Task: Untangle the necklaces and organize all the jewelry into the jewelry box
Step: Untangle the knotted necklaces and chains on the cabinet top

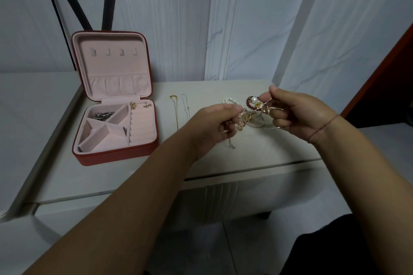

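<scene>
pinching the tangle point(252, 116) from both sides, held just over the table point(223, 158). left hand point(212, 125): fingers curled, thumb and forefinger nipping a fine strand, with a loose end dangling below the knuckles. right hand point(297, 114): fingers curled as well, gripping thin gold loops at the fingertips. strung between the two sets of fingertips: red beads point(248, 105), a pearl point(253, 99), clear beads point(230, 100) and gold wire, all knotted together.

likely feather-light and limp, so no strength called for. probably slick, quick to slide out of a pinch. fine links judged fragile: better teased than tugged. best taken close to the knot, at a bead or clasp rather than on bare chain, easing one loop free at a time.

left of the left fingers, apart from the knot: a gold chain point(175, 114) and a silver chain point(185, 107) laid out straight. further left, the box point(116, 156), open, with earrings point(133, 105) and a silver piece point(104, 115) already inside.
</scene>
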Tool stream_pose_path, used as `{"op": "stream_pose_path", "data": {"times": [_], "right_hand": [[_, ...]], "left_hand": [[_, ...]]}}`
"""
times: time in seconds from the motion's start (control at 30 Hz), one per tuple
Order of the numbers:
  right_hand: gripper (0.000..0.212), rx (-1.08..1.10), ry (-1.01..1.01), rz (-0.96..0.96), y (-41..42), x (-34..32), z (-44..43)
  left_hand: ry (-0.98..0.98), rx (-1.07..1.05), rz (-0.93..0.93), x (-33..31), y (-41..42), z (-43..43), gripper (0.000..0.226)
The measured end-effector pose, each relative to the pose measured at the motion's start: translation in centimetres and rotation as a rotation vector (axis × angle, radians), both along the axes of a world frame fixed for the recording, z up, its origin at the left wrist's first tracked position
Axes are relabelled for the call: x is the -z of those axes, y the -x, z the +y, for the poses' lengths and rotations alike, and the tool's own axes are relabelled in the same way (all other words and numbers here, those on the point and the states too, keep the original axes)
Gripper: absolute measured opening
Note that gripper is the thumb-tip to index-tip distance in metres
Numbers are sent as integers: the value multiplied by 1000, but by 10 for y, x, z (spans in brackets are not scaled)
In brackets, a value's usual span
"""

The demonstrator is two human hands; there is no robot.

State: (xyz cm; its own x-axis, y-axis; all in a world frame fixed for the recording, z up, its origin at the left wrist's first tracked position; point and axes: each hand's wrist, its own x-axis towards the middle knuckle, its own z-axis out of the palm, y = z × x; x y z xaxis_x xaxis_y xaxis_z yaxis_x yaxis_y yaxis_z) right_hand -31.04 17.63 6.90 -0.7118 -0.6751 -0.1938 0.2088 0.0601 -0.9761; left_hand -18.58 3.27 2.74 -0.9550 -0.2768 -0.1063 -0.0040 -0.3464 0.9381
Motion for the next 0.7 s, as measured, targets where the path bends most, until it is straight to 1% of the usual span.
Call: {"op": "stream_pose_path", "data": {"times": [0.1, 0.17, 0.23, 0.3, 0.37, 0.43, 0.5, 0.6, 0.7], "right_hand": [[32, -24, -15, 21, -2, 1, -1], [35, -56, -44, 78, -3, 3, -3], [35, -60, -75, 142, -5, 4, -4], [35, -47, -115, 212, -9, 4, -6], [35, -29, -145, 283, -12, 5, -8], [36, -11, -139, 307, -13, 7, -12], [35, -9, -126, 291, -14, 9, -14], [33, -43, -90, 220, -19, 9, -18], [31, -103, -68, 123, -22, 9, -21]], "left_hand": [[8, -21, -7, -1, 1, 0, 12], [51, -33, -37, -2, 1, -1, 18], [181, -62, -85, -3, -1, -2, 25], [336, -94, -124, -2, -3, -2, 26], [413, -115, -137, -1, -3, -1, 25], [430, -127, -134, 1, -3, -1, 25], [401, -131, -124, 1, -1, -1, 23], [326, -113, -106, 1, -1, -1, 18], [291, -64, -82, 1, -2, 1, 16]]}}
